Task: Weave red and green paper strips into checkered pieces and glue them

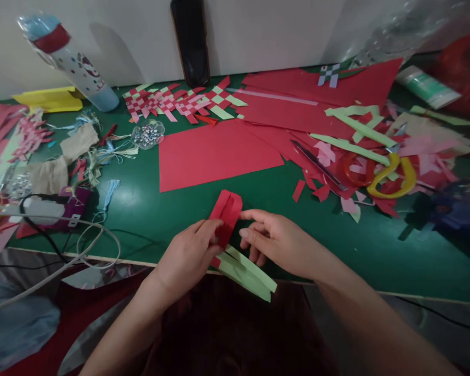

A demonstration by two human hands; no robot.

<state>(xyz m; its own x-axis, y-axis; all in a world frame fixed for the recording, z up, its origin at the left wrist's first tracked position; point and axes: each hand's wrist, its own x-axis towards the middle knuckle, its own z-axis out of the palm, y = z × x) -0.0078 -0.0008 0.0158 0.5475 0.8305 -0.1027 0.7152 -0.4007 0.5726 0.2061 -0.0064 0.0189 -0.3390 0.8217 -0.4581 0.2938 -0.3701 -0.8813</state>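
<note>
My left hand (190,256) pinches a bundle of paper strips near the front edge of the green table (149,209). Red strips (227,211) stick up and away from the fingers, and light green strips (247,271) hang down past the table edge. My right hand (272,237) sits just right of the bundle, fingers curled, with its fingertips touching the red strips.
A large red paper sheet (215,152) lies behind the hands. Woven red and green paper pieces (180,102) lie at the back. Yellow-handled scissors (394,175) and paper scraps fill the right. A bottle (72,60), cables (62,245) and tassels are at the left.
</note>
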